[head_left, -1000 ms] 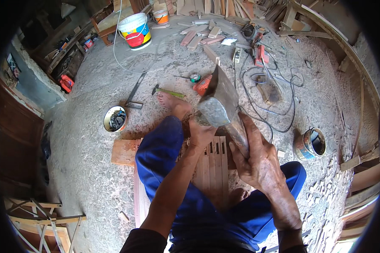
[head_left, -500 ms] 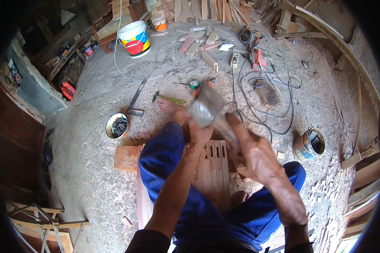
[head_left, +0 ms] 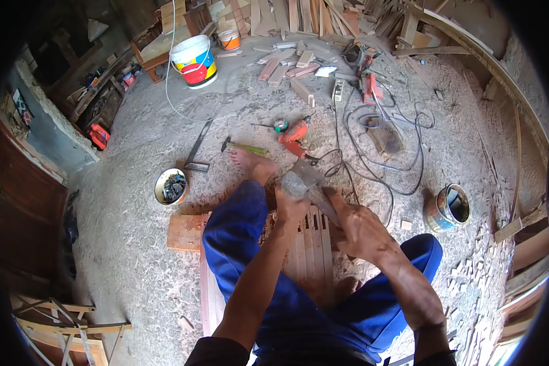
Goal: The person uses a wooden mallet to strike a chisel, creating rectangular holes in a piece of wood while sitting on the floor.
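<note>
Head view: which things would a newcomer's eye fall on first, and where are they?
Probably the heavy metal-headed tool near the centre, held in the right hand, its head overlapping the top of the left hand. Next, the brightly coloured bucket stands at upper left. The red power drill lies beyond the hands, right of the green-handled hammer.
</note>
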Available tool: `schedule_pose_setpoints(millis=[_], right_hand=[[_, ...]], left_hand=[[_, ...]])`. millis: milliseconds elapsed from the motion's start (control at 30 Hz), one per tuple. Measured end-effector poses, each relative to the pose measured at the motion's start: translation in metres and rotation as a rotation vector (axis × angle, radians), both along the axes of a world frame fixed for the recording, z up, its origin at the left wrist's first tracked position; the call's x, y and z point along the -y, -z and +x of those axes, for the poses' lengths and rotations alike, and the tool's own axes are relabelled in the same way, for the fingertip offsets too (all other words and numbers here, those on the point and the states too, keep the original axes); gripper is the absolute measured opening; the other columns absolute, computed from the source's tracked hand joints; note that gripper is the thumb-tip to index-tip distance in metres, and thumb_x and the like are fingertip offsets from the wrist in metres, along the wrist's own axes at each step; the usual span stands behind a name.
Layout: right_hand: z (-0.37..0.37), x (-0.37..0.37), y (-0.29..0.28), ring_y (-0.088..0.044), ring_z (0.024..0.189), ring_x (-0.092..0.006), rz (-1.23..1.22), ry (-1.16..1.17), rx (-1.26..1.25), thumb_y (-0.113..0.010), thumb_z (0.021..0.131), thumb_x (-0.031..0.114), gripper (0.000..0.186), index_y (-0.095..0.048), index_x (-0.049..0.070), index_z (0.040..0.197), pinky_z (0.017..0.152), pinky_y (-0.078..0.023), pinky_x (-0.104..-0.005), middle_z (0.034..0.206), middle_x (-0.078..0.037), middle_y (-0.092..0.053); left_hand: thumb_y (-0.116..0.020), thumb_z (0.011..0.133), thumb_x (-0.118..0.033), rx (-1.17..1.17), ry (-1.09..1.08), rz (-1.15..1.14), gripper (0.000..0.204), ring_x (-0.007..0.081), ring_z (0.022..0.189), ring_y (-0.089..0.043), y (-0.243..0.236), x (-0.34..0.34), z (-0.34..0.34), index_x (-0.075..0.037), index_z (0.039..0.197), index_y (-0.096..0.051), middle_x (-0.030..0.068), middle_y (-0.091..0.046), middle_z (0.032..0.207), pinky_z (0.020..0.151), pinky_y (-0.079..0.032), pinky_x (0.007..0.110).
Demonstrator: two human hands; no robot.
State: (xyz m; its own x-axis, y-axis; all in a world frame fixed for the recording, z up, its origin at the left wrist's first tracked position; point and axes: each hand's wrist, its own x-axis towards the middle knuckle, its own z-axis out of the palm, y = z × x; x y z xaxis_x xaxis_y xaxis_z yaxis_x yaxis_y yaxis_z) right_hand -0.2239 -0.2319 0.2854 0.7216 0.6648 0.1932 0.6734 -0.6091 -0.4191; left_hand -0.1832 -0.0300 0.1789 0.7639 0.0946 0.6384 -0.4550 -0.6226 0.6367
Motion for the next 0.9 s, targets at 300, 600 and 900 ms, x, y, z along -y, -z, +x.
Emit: schedule_pose_setpoints(millis=[300,600,900], right_hand=[[0.019,-0.03,-0.145,-0.068,0.077,-0.0252,0.732,0.063,0.437,-0.06,0.085,-0.002,0.06,-0.041,0.003,0.142,0.067,-0.058,-0.0368,0.1,-0.02,-0.066],[0.018,-0.005,0.0,-0.069,0.076,-0.0426,-0.141,0.027,-0.122,-0.056,0.076,-0.004,0.066,-0.038,-0.002,0.14,0.07,-0.056,-0.0516,0.084,-0.03,-0.067],[0.023,-0.018,-0.135,-0.068,0.074,-0.0362,0.501,0.05,0.335,-0.062,0.082,0.002,0.057,-0.043,0.003,0.136,0.067,-0.055,-0.0461,0.094,-0.023,-0.065]], left_hand=[[-0.075,0.08,-0.001,-0.356,-0.056,-0.358,0.017,0.0135,0.083,-0.068,-0.02,-0.008,0.012,0.003,0.095,-0.068,0.0068,-0.073,0.093,0.075,-0.054,0.03],[-0.073,0.079,0.003,-0.021,0.697,-1.401,0.042,0.0128,0.096,-0.065,0.046,0.023,0.018,0.002,0.119,-0.06,0.0072,-0.069,0.107,0.079,-0.053,0.029],[-0.076,0.079,0.001,-0.425,-0.01,-0.671,0.015,0.0129,0.081,-0.067,-0.016,0.003,0.017,0.003,0.092,-0.069,0.0066,-0.072,0.089,0.073,-0.053,0.03]])
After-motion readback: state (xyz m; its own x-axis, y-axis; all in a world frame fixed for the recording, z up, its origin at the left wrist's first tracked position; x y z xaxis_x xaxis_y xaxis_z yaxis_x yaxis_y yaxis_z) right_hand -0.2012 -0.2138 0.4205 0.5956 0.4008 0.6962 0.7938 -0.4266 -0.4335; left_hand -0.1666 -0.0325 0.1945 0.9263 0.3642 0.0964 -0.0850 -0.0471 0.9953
